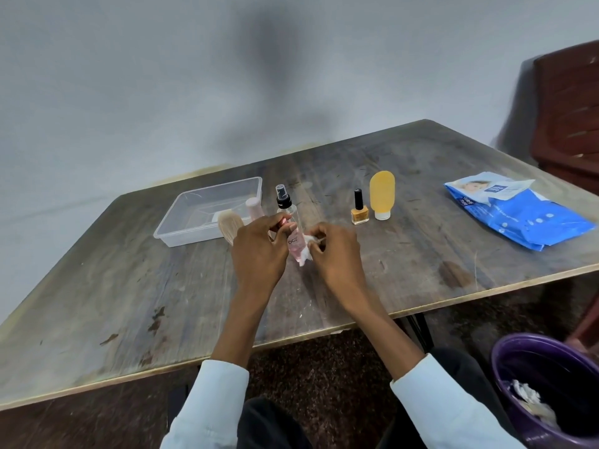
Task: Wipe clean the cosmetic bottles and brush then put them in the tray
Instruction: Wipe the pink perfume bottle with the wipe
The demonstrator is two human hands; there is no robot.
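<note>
Left of centre frame the clear tray (181,218) holds no bottles yet. At centre the left hand (259,247) grips the pink spray bottle (293,236) while the right hand (337,254) pinches a white wipe (306,251) against it. Wiping looks underway; traying likely follows.

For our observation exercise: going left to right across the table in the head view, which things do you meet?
Clear tray → brush → spray bottle → nail polish → yellow tube → blue wipes pack.
</note>
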